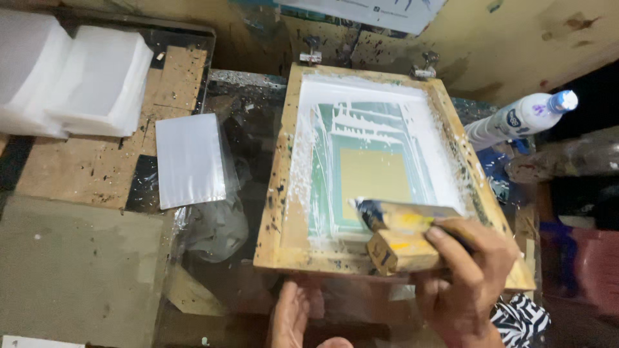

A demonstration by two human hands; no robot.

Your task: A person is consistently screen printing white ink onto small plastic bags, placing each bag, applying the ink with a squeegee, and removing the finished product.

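A wooden-framed printing screen [282,193] lies on the bench, its mesh smeared with white ink around a tan rectangle. My right hand [467,277] grips a wooden squeegee [400,241] at the screen's near edge, its blade resting on the mesh. My left hand [295,316] lies flat below the frame's near rail, fingers apart, holding nothing.
A clear plastic bag [190,158] lies left of the screen, crumpled plastic below it. Stacks of white plastic bags [77,80] sit at the far left. A white squeeze bottle [522,116] lies to the right. Two metal clamps [311,51] hold the frame's far edge.
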